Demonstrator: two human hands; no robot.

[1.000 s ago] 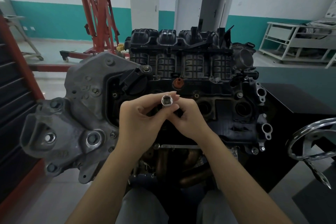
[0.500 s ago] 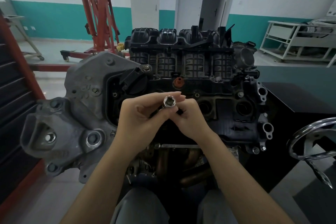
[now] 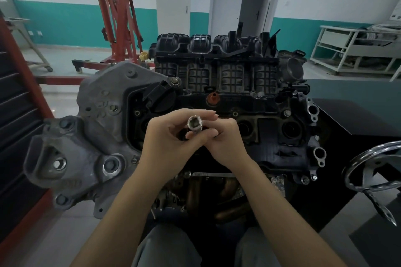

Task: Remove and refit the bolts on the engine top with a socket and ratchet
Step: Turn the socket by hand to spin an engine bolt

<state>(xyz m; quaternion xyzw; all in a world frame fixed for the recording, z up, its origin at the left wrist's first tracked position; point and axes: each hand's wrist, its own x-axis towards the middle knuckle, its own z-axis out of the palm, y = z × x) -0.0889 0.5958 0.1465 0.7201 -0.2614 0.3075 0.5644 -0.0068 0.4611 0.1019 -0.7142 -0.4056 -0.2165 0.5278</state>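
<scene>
Socket, short chrome steel cylinder (image 3: 195, 124), is held over the black engine top (image 3: 271, 134), open end up, pinched by left hand (image 3: 168, 143) and right hand (image 3: 223, 141) fingers. Ratchet probably hidden below. Risk: a slip drops it into an open bore.

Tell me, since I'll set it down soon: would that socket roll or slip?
Probably rolls: the socket looks round and cylindrical. Its shiny metal suggests rigid, dense, perhaps slippery. Both the left hand and right hand grip it.
</scene>
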